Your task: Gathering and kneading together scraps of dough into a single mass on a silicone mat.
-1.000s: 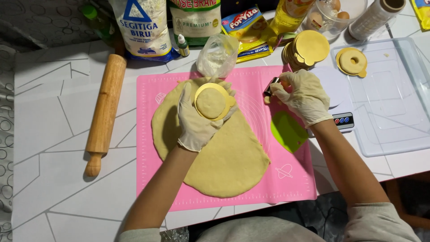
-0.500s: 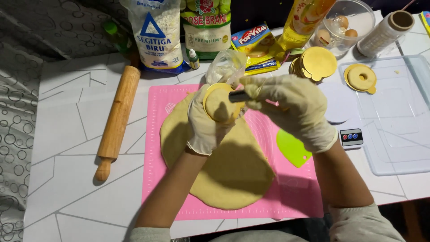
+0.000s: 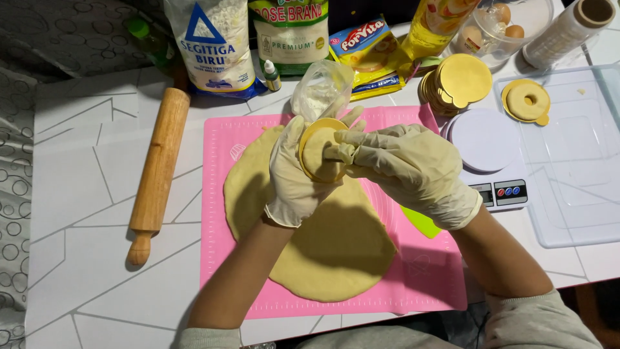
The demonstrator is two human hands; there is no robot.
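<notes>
Head view: the gloved left hand (image 3: pixel 294 178) cups a gold round board (image 3: pixel 309 132) bearing a dough disc (image 3: pixel 323 155), held above the rolled dough sheet (image 3: pixel 336 239) on the pink mat (image 3: pixel 439 284). At three o'clock, the right hand (image 3: pixel 407 165) pinches something at the disc's centre, perhaps a small cutter. Punching the hole seems underway; next calls for a clean lift-out.

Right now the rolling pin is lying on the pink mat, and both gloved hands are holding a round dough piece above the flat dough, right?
Not quite. The head view shows the rolling pin lying on the white table, left of the pink mat, not on it. The rest holds: the left hand and right hand hold the round dough piece above the flat dough.
</notes>
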